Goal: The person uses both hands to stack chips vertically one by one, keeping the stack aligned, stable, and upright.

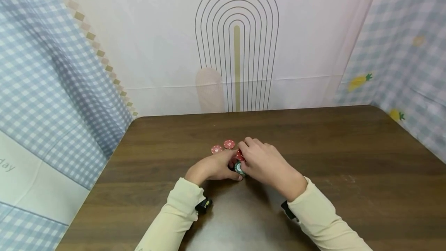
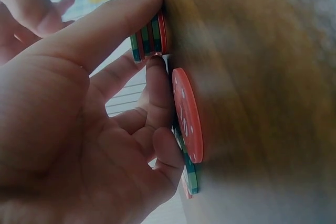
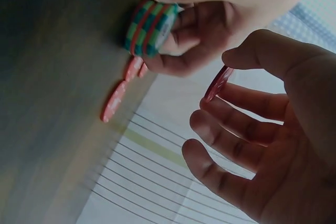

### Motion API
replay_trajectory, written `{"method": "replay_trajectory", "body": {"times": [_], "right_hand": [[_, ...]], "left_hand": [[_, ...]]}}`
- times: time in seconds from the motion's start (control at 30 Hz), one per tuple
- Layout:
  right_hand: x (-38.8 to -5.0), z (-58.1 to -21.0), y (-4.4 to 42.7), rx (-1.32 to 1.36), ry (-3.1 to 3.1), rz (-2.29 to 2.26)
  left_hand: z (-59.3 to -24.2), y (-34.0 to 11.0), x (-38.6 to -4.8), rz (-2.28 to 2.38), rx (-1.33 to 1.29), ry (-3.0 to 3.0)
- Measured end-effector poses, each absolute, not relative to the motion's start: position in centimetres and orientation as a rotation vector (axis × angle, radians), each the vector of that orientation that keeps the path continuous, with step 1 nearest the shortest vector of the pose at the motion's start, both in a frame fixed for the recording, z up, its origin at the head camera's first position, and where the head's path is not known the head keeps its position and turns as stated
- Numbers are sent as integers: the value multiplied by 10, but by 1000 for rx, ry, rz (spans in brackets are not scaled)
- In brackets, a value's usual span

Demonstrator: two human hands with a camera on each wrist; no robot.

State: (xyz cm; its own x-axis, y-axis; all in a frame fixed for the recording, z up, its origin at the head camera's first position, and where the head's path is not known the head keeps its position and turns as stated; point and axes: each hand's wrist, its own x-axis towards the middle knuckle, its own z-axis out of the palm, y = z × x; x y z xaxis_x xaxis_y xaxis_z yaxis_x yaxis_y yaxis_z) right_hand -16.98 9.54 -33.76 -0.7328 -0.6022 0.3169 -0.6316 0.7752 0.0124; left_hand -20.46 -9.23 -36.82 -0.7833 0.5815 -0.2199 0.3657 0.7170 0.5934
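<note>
Between the thumb and fingers of my left hand (image 1: pixel 214 167), a short stack of poker chips (image 3: pixel 149 29) stands on the table, its green and red layers alternating. A green chip (image 1: pixel 239 168) with a pale centre tops it. My right hand (image 1: pixel 267 164) pinches a single red poker chip (image 3: pixel 218 83) by its edge, tilted, just above and beside the stack. Its other fingers are spread. Beyond the left hand lie two red chips, one nearer (image 1: pixel 216 149) and one farther (image 1: pixel 229 144). Low in the left wrist view, a green chip (image 2: pixel 192 180) shows partly behind a red one (image 2: pixel 189 119).
The brown wooden table (image 1: pixel 331 138) reaches back to a white cloth (image 1: pixel 156 49) printed with arches. Blue checked cloth (image 1: pixel 52 69) hangs along the left side, and more hangs at the right. A dark wrist strap (image 1: pixel 203 205) shows below the left sleeve.
</note>
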Motion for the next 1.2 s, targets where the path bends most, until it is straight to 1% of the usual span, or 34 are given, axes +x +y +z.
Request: {"method": "replay_trajectory", "body": {"times": [0.2,0.57,1.0,1.2], "right_hand": [[-169,-346,92,980,-2690,130],[-170,-350,92,1008,-2736,140],[-175,-362,88,1043,-2800,210],[-175,-360,91,1023,-2872,244]], "left_hand": [[-369,-93,-205,771,721,2523],[-371,-91,-210,847,750,2481],[-373,-98,-210,959,651,2387],[-373,-99,-211,949,711,2394]]}}
